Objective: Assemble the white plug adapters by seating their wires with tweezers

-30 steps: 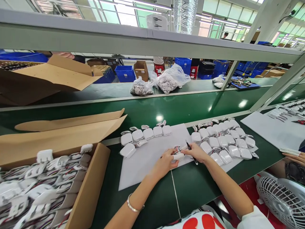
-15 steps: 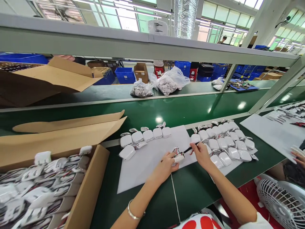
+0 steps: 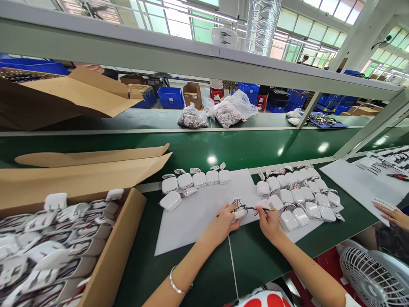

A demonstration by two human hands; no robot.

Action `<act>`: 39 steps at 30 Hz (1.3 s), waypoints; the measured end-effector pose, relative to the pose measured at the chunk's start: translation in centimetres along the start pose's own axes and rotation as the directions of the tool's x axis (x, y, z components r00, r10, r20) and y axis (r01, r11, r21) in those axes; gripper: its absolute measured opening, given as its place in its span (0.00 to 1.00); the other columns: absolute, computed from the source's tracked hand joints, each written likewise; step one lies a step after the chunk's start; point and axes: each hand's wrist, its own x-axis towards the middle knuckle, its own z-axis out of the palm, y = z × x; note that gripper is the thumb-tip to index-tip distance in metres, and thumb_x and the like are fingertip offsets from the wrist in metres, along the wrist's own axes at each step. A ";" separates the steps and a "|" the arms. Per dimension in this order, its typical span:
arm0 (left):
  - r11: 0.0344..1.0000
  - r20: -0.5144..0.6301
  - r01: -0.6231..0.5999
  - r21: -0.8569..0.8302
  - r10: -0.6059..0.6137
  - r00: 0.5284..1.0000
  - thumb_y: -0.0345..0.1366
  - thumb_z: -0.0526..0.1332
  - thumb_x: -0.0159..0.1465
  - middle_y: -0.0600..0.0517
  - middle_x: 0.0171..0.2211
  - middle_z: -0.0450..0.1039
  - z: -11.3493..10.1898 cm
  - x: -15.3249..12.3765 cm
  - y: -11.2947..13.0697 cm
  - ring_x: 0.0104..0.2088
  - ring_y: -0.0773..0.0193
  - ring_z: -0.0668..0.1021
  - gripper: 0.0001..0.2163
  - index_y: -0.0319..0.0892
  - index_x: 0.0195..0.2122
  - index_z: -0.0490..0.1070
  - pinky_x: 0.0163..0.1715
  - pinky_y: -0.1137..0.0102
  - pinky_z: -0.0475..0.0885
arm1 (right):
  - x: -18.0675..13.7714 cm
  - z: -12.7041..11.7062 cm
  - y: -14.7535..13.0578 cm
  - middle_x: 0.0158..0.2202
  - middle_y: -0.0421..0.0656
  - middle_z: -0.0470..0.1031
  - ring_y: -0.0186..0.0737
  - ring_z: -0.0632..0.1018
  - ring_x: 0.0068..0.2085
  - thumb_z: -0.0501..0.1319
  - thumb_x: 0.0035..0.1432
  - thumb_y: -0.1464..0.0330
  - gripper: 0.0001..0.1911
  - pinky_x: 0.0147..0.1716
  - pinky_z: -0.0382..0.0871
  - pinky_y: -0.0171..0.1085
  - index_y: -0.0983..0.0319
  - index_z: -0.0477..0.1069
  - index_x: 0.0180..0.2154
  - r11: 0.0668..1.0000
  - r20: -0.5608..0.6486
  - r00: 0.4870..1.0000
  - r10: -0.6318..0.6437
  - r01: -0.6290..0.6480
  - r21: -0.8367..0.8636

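My left hand [image 3: 226, 219] is closed around a small white plastic housing [image 3: 240, 213], tilted so that its coloured wires and open inside face up. My right hand [image 3: 270, 219] pinches a thin black tool [image 3: 252, 208], which looks like tweezers. The tool's tip is at the wires; whether it grips one is too small to tell. Both hands are over a white sheet [image 3: 194, 226] on the green bench. Behind my left hand stands a row of white square units [image 3: 200, 180]. Several more wired white units [image 3: 298, 196] lie in rows beside my right hand.
An open cardboard box [image 3: 123, 238] full of wired white parts stands at the left. Bagged parts [image 3: 227, 113] lie on the far ledge beneath a shelf beam [image 3: 191, 53]. At the right are a co-worker's hand [image 3: 394, 216], red-handled pliers [image 3: 399, 176] and a white fan [image 3: 367, 273].
My right hand has turned and lowered slightly, and the tool lies flatter, its tip at the wires. My left hand keeps its hold. The co-worker's hand has come further into view.
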 end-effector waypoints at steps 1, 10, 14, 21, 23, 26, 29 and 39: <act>1.000 -0.003 0.004 0.005 -0.004 1.000 0.28 0.54 0.60 0.48 0.41 0.71 0.1 0.0 0.0 0.38 0.59 0.69 0.10 0.44 0.38 0.74 0.39 0.64 0.70 | -0.1 0.0 0.1 0.24 0.42 0.71 0.39 0.72 0.29 0.49 0.65 0.63 0.20 0.29 0.66 0.37 0.60 0.68 0.22 1.000 0.009 1.000 -0.005 0.005 -0.015; 0.996 -0.031 -0.046 0.081 0.049 0.998 0.28 0.56 0.61 0.49 0.43 0.71 0.9 0.1 -0.2 0.40 0.59 0.69 0.10 0.45 0.41 0.73 0.41 0.64 0.70 | -1.0 1.7 0.4 0.23 0.46 0.69 0.41 0.71 0.28 0.47 0.66 0.60 0.25 0.27 0.64 0.39 0.59 0.66 0.20 0.990 0.040 0.999 0.011 -0.005 -0.142; 0.993 -0.051 -0.003 0.115 0.009 0.999 0.28 0.56 0.61 0.49 0.42 0.71 1.4 0.0 0.2 0.39 0.58 0.69 0.09 0.44 0.40 0.73 0.39 0.65 0.70 | 0.1 2.3 -0.3 0.21 0.43 0.65 0.38 0.68 0.24 0.46 0.66 0.58 0.24 0.23 0.59 0.37 0.59 0.63 0.20 0.975 0.034 0.997 0.075 -0.066 -0.211; 0.995 -0.053 0.053 0.080 -0.049 0.997 0.28 0.58 0.60 0.49 0.39 0.71 1.3 -0.5 0.8 0.38 0.59 0.68 0.08 0.45 0.38 0.73 0.38 0.66 0.69 | 2.1 0.7 -1.6 0.21 0.46 0.66 0.39 0.68 0.25 0.43 0.67 0.58 0.25 0.25 0.60 0.38 0.58 0.59 0.19 0.979 -0.013 0.998 0.061 -0.062 -0.194; 0.996 -0.054 0.046 0.077 -0.042 0.998 0.28 0.57 0.61 0.48 0.40 0.71 1.1 -0.5 0.9 0.39 0.59 0.68 0.09 0.45 0.39 0.74 0.38 0.66 0.69 | 2.2 0.7 -1.4 0.22 0.46 0.67 0.39 0.69 0.26 0.44 0.66 0.57 0.25 0.26 0.61 0.38 0.59 0.61 0.20 0.985 0.031 0.998 0.048 -0.042 -0.164; 0.996 -0.061 0.054 0.078 -0.049 0.997 0.28 0.56 0.61 0.48 0.40 0.71 1.1 -0.5 1.0 0.39 0.59 0.69 0.10 0.44 0.40 0.73 0.38 0.65 0.69 | 1.9 1.3 -0.6 0.23 0.45 0.68 0.39 0.69 0.26 0.44 0.66 0.56 0.24 0.26 0.61 0.38 0.59 0.64 0.23 0.988 0.090 0.995 0.048 -0.034 -0.149; 0.997 -0.073 0.025 0.074 -0.020 0.997 0.28 0.56 0.61 0.47 0.41 0.71 1.3 -0.5 0.9 0.40 0.58 0.69 0.09 0.44 0.39 0.73 0.39 0.65 0.69 | 1.2 2.1 0.4 0.22 0.45 0.67 0.39 0.68 0.25 0.42 0.66 0.54 0.26 0.25 0.59 0.38 0.59 0.64 0.22 0.986 0.124 0.990 0.066 -0.046 -0.159; 0.993 -0.114 0.046 0.106 -0.034 0.993 0.28 0.57 0.60 0.48 0.38 0.71 2.2 -0.3 0.3 0.39 0.58 0.69 0.08 0.44 0.38 0.74 0.39 0.64 0.69 | 1.6 1.3 0.1 0.16 0.41 0.61 0.36 0.62 0.19 0.40 0.64 0.49 0.29 0.22 0.52 0.38 0.57 0.55 0.17 0.972 0.137 0.978 0.159 -0.131 -0.196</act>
